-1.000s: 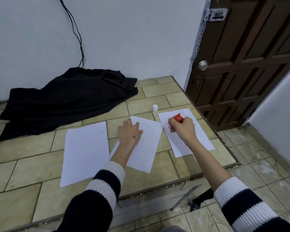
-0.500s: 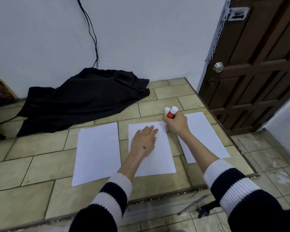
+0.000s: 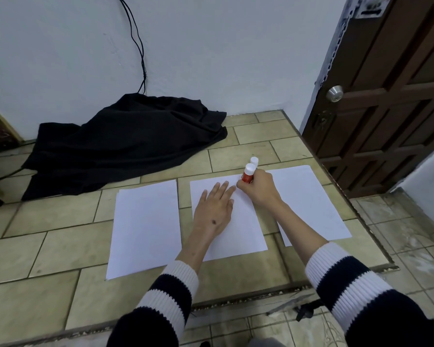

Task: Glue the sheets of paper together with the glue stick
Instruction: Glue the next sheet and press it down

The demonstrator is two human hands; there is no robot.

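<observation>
Red glue stick [image 3: 247, 174] stands in right hand's [image 3: 259, 187] grip over middle sheet [image 3: 238, 231].

Three white sheets of paper lay flat in a row across the middle of the frame: the left sheet [image 3: 144, 229], the middle sheet [image 3: 238, 226] and the right sheet [image 3: 311, 204], none touching another. A red glue stick [image 3: 247, 174] with a white end stood tilted at the middle sheet's upper right corner. Its white cap [image 3: 254, 160] stood upright just above it.
</observation>
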